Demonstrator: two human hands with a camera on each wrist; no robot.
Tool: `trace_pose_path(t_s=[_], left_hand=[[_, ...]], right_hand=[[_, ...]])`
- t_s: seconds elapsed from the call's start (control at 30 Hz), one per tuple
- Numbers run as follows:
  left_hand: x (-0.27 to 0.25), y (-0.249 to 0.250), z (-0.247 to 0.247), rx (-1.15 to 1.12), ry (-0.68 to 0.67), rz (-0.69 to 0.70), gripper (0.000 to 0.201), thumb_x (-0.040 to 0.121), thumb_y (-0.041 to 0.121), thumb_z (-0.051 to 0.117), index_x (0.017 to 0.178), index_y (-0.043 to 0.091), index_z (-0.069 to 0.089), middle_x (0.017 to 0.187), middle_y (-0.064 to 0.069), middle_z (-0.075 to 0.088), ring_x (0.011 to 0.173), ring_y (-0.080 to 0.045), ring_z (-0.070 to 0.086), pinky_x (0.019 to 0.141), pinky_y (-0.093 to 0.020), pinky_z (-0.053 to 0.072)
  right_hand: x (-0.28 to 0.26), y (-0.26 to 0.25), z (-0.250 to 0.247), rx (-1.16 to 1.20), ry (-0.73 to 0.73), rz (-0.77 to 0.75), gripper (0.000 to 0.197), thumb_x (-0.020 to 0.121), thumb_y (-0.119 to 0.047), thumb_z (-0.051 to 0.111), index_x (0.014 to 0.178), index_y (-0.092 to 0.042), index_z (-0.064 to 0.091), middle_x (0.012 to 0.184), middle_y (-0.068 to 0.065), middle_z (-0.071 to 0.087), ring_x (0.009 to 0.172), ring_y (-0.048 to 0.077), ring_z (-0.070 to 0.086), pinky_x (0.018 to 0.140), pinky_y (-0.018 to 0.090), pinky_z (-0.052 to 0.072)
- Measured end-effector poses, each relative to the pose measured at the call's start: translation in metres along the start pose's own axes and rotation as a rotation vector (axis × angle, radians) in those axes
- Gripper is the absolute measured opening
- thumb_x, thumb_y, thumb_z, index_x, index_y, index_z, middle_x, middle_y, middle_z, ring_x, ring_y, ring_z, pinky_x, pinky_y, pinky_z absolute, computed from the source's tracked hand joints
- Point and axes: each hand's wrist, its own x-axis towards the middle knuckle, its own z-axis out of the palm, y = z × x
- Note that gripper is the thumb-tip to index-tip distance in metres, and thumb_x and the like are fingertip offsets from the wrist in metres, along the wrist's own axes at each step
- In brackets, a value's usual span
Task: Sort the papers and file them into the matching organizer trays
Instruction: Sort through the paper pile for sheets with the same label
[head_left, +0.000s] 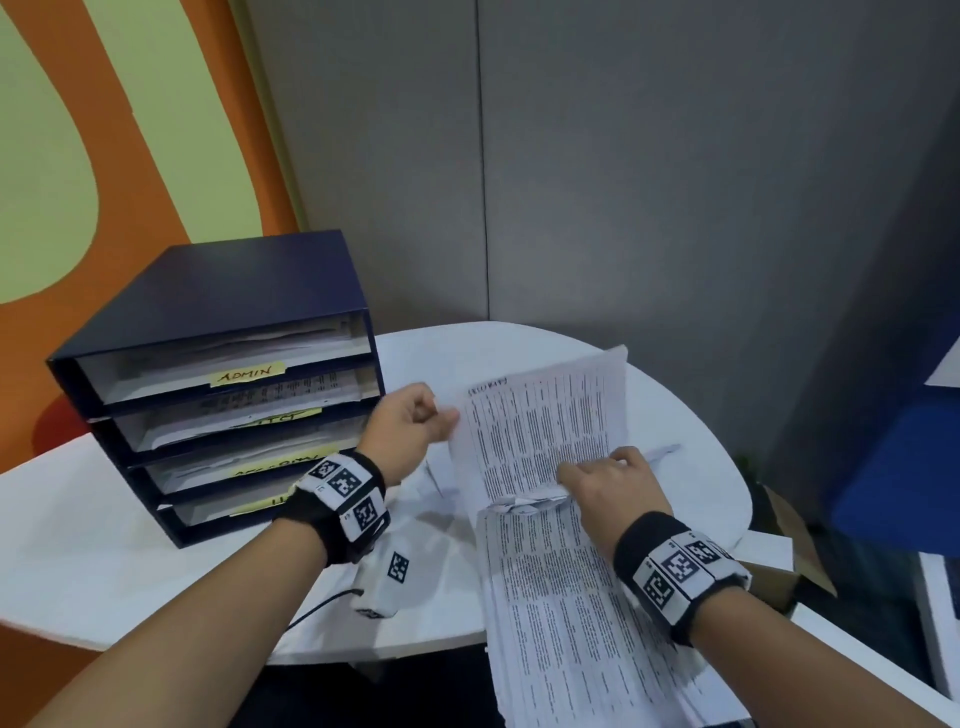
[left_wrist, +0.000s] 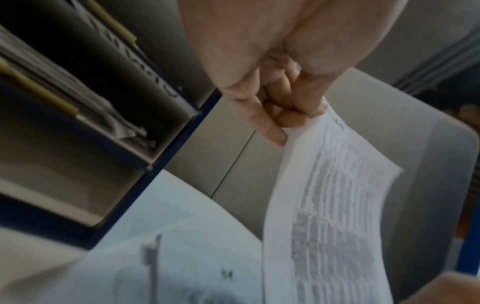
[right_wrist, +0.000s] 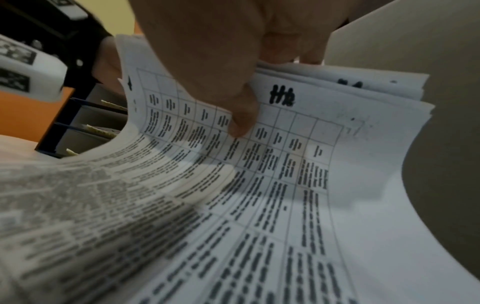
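- Left hand (head_left: 415, 423): fingers curled, pinching the upper left edge of a printed sheet (head_left: 540, 436) between thumb and fingers; the left wrist view confirms the pinch at the sheet's corner (left_wrist: 324, 185).
- The sheet is lifted and curved upward off a stack of papers (head_left: 566, 623), which lies on the white counter (head_left: 104, 545) and overhangs its near edge.
- Right hand (head_left: 613, 483): laid on the papers at the crease where the sheet bends. From the head view its fingertips are hidden. The right wrist view shows the thumb pressing a table-printed page (right_wrist: 285, 164) with further sheet edges fanned behind; the other fingers are out of sight there, so the grip is not fully visible.
- Organizer (head_left: 218, 364): dark blue, four trays, standing on the counter left of the hands, papers in each tray. Top label reads "ADMIN" (head_left: 247, 373); lower labels are partly covered or blurred and unreadable.
- Print on all papers is too blurred to read.
- A small white device with a marker (head_left: 387, 582) lies on the counter below the left wrist, seen in the head view only.
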Motion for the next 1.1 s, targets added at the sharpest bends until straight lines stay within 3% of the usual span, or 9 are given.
trace_pose_path(t_s=[0.2, 0.4, 0.47, 0.53, 0.63, 0.8, 0.97, 1.03, 1.1], left_hand=[[-0.001, 0.051, -0.022, -0.056, 0.366, 0.178, 0.026, 0.094, 0.011, 0.062, 0.075, 0.018, 0.045, 0.094, -0.035, 0.065, 0.079, -0.03, 0.066, 0.082, -0.056, 0.055], [-0.012, 0.086, -0.05, -0.082, 0.563, 0.366, 0.027, 0.094, 0.008, 0.062, 0.075, 0.02, 0.047, 0.076, -0.008, 0.069, 0.072, -0.021, 0.068, 0.072, -0.043, 0.058], [-0.015, 0.089, -0.06, -0.045, 0.625, 0.386, 0.027, 0.092, 0.012, 0.064, 0.074, 0.023, 0.048, 0.074, -0.009, 0.068, 0.07, -0.029, 0.067, 0.071, -0.048, 0.059], [-0.019, 0.089, -0.071, -0.013, 0.679, 0.408, 0.026, 0.091, 0.018, 0.066, 0.073, 0.026, 0.048, 0.076, -0.018, 0.068, 0.072, -0.04, 0.066, 0.07, -0.055, 0.058], [-0.024, 0.09, -0.085, 0.0, 0.743, 0.448, 0.028, 0.091, 0.016, 0.066, 0.073, 0.026, 0.046, 0.069, -0.009, 0.062, 0.063, -0.026, 0.061, 0.065, -0.047, 0.056], [-0.03, 0.09, -0.105, -0.052, 0.788, 0.498, 0.028, 0.092, 0.016, 0.065, 0.075, 0.023, 0.044, 0.065, -0.007, 0.059, 0.054, -0.02, 0.055, 0.055, -0.036, 0.051], [-0.025, 0.094, -0.105, -0.074, 0.794, 0.509, 0.027, 0.093, 0.017, 0.063, 0.075, 0.024, 0.043, 0.051, 0.014, 0.051, 0.048, -0.004, 0.046, 0.052, -0.024, 0.045], [-0.026, 0.093, -0.103, -0.077, 0.802, 0.507, 0.023, 0.093, 0.019, 0.061, 0.078, 0.025, 0.045, 0.06, 0.006, 0.055, 0.055, -0.007, 0.05, 0.058, -0.026, 0.048], [-0.027, 0.09, -0.104, -0.059, 0.82, 0.483, 0.018, 0.094, 0.021, 0.06, 0.082, 0.027, 0.048, 0.06, 0.003, 0.05, 0.058, -0.013, 0.048, 0.06, -0.027, 0.046]], right_hand=[[0.029, 0.006, -0.027, -0.117, 0.066, -0.058, 0.027, 0.079, 0.001, 0.049, 0.092, -0.019, 0.059, 0.074, -0.004, 0.065, 0.072, 0.019, 0.062, 0.093, 0.038, 0.036], [0.076, -0.004, -0.045, -0.247, -0.003, -0.177, 0.02, 0.09, -0.011, 0.048, 0.104, -0.02, 0.058, 0.093, -0.005, 0.067, 0.093, 0.021, 0.061, 0.101, 0.04, 0.03], [0.089, -0.012, -0.037, -0.26, 0.012, -0.216, 0.019, 0.091, -0.015, 0.051, 0.108, -0.018, 0.059, 0.096, -0.003, 0.066, 0.097, 0.021, 0.059, 0.104, 0.042, 0.03], [0.101, -0.021, -0.025, -0.227, 0.058, -0.197, 0.03, 0.091, -0.017, 0.051, 0.121, -0.017, 0.055, 0.118, 0.004, 0.062, 0.113, 0.024, 0.054, 0.107, 0.044, 0.029], [0.111, -0.028, -0.009, -0.17, 0.08, -0.061, 0.058, 0.088, -0.019, 0.057, 0.141, -0.015, 0.033, 0.147, 0.01, 0.037, 0.133, 0.027, 0.036, 0.106, 0.045, 0.027], [0.104, -0.02, 0.001, -0.092, 0.059, 0.01, 0.044, 0.085, -0.019, 0.056, 0.128, -0.021, 0.046, 0.13, 0.003, 0.053, 0.115, 0.023, 0.051, 0.092, 0.039, 0.035], [0.082, -0.011, -0.025, 0.246, 0.189, 0.181, 0.024, 0.086, -0.032, 0.054, 0.11, -0.029, 0.057, 0.117, -0.008, 0.061, 0.103, 0.018, 0.058, 0.09, 0.035, 0.042], [0.069, -0.008, -0.038, 0.517, 0.331, 0.267, 0.032, 0.081, -0.038, 0.062, 0.109, -0.027, 0.054, 0.113, -0.008, 0.057, 0.102, 0.017, 0.056, 0.092, 0.034, 0.044], [0.059, -0.01, -0.046, 0.727, 0.512, 0.308, 0.058, 0.072, -0.042, 0.074, 0.117, -0.02, 0.045, 0.117, -0.005, 0.043, 0.107, 0.014, 0.049, 0.095, 0.029, 0.042]])
